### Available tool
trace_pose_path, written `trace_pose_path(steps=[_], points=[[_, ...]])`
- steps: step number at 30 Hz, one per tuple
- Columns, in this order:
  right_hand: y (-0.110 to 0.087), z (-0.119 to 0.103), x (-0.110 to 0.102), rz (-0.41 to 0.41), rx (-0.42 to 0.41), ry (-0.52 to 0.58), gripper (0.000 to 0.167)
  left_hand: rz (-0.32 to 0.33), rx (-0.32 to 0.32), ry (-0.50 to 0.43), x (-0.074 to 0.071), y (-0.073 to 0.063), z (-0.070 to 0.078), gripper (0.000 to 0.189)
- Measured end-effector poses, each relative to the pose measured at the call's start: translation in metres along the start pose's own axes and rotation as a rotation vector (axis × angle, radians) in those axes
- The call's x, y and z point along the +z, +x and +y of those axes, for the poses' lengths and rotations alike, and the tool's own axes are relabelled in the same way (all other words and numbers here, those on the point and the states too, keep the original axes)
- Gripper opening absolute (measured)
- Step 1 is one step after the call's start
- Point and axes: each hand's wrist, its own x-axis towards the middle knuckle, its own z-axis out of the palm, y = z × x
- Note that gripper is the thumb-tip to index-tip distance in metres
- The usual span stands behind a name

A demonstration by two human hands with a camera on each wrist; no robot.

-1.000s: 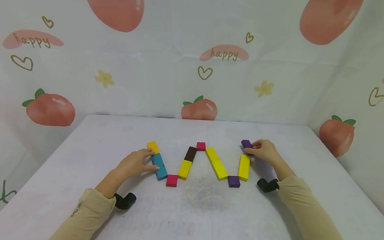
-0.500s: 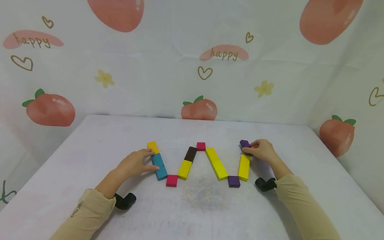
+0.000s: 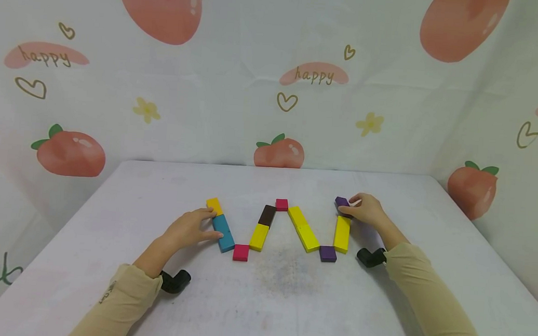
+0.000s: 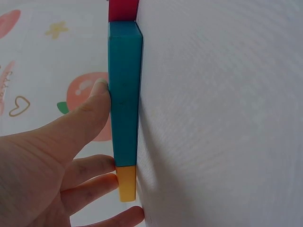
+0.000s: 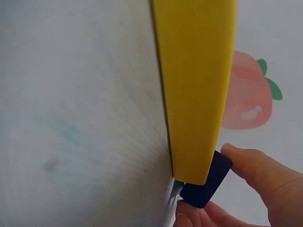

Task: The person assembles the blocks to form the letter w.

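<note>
Colored blocks form a zigzag on the white table (image 3: 268,313). My right hand (image 3: 367,209) pinches a purple block (image 3: 342,205) between thumb and fingers, just beyond the far end of a yellow block (image 3: 341,234). In the right wrist view that purple block (image 5: 207,180) sits tilted beside the end of the yellow block (image 5: 194,85); whether they touch, I cannot tell. At the zigzag's left end, my left hand (image 3: 188,229) rests its thumb on a blue block (image 4: 125,99), with fingertips against or near the orange block (image 4: 126,183). Both these blocks lie end to end.
The zigzag also holds a red block (image 3: 240,253), a yellow block (image 3: 259,237), a dark brown block (image 3: 267,216), another red block (image 3: 282,205), a long yellow piece (image 3: 303,229) and a second purple block (image 3: 327,254). A patterned cloth (image 3: 236,103) hangs behind the table.
My right hand has shifted slightly left with the purple block, bringing it closer in line with the yellow block. The left hand and the other blocks stay where they were.
</note>
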Motion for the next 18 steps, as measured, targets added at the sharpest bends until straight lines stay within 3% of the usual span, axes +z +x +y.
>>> trace_pose_path(steps=[11, 18], points=[[0.0, 0.001, -0.005, -0.045, 0.01, -0.008, 0.061, 0.0, -0.003, -0.004, 0.0, 0.002, 0.0, 0.068], [0.001, 0.009, -0.012, -0.051, -0.15, -0.016, 0.05, 0.003, 0.003, -0.009, 0.0, 0.001, 0.0, 0.068]])
